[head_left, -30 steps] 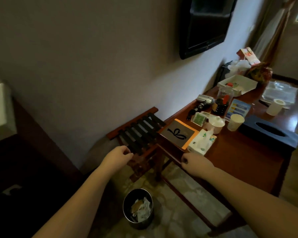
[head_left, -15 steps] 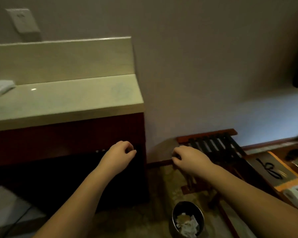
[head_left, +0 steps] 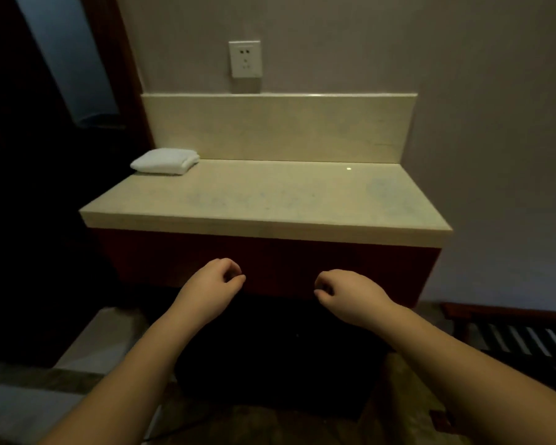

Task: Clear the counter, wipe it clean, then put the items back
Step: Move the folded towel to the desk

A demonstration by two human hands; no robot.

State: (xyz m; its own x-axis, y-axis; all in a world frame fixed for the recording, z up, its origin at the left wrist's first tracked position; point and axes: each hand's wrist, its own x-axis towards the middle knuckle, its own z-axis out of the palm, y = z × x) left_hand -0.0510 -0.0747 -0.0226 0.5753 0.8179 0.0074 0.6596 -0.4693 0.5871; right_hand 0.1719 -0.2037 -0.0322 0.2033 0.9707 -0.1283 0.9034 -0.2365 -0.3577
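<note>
Cream stone tabletop (head_left: pixel 270 200) carries a folded white towel (head_left: pixel 165 160) at its back left corner; in front of it, the left hand (head_left: pixel 211 282) and right hand (head_left: pixel 350 292) hover, fingers loosely curled, holding nothing.

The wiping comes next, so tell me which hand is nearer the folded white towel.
Left. The left hand is below and slightly right of the folded white towel on the counter; the right hand is farther right.
</note>
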